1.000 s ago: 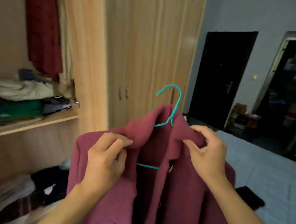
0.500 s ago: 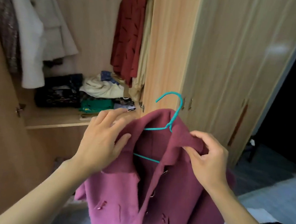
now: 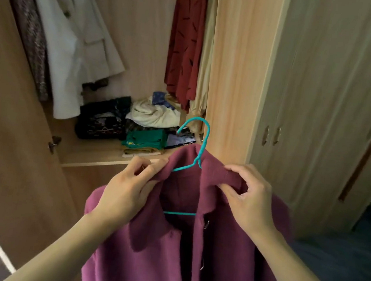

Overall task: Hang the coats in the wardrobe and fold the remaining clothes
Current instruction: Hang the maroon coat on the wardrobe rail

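A plum-coloured coat (image 3: 219,252) hangs on a teal wire hanger (image 3: 199,141), held up in front of the open wardrobe (image 3: 231,76). My left hand (image 3: 127,191) pinches the coat's left collar and shoulder. My right hand (image 3: 249,198) grips the right side of the collar. The hanger's hook sticks up above the collar, free of any rail. Only parts of the hanger show; the coat covers the rest of it.
Inside the wardrobe hang a white coat (image 3: 75,46), a patterned garment (image 3: 29,34) and a red garment (image 3: 187,41). A shelf (image 3: 92,154) carries a black bag (image 3: 102,118) and piled clothes (image 3: 152,123). The open door (image 3: 9,146) stands left; closed doors (image 3: 330,109) stand right.
The view swung left from the bedroom to the open wardrobe, and came closer. My left hand shifted on the collar and now pinches it. The coat is carried nearer the shelf.
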`<state>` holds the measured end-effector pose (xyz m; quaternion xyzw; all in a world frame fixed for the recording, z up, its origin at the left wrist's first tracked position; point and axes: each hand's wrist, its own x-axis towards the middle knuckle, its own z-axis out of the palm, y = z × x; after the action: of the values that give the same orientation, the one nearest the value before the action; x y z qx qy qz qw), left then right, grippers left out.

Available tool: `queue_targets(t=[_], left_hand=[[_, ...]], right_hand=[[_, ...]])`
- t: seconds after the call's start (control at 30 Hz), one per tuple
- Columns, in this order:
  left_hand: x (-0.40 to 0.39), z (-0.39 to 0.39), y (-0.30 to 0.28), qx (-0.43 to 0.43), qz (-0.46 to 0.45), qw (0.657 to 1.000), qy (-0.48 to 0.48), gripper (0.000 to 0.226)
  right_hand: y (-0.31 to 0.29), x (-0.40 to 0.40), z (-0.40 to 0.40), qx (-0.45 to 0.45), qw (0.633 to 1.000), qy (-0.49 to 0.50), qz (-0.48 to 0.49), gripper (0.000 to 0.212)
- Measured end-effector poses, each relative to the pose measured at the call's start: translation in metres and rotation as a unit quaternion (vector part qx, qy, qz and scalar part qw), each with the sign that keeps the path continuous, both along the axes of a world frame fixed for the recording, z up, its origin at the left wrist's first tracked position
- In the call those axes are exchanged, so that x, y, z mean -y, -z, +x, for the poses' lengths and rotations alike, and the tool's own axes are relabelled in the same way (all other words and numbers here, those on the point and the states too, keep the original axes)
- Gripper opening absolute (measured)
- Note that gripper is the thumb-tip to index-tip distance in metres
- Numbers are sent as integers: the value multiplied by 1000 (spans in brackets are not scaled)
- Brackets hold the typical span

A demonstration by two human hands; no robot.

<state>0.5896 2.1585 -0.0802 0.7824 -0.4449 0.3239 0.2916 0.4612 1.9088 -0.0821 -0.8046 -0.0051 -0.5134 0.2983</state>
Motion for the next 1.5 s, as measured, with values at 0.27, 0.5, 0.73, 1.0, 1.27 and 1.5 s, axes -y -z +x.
queue_targets(t=[0.27,0.5,0.73,1.0,1.27,1.5], left_hand=[[-14,72,-3,25,-48,997,-54,42],[-60,151,-23,95,-79,991,-55,38],[-87,212,-47,158,-84,983,-43,34],[-103,244,-66,174,-65,981,-49,34],[-93,252,-89,131,-46,986,-96,36],[-40,196,-81,21,-78,996,-34,16]], right_hand=[[-13,-22,76,-16,991,75,-112,43],[-55,-45,138,-95,989,-59,-91,25],[-84,-66,210,-163,972,-121,-121,32],[-77,-76,259,-103,969,-222,-44,28],[-76,-73,283,-56,982,-176,31,22],[-59,-75,299,-88,981,-139,106,21]])
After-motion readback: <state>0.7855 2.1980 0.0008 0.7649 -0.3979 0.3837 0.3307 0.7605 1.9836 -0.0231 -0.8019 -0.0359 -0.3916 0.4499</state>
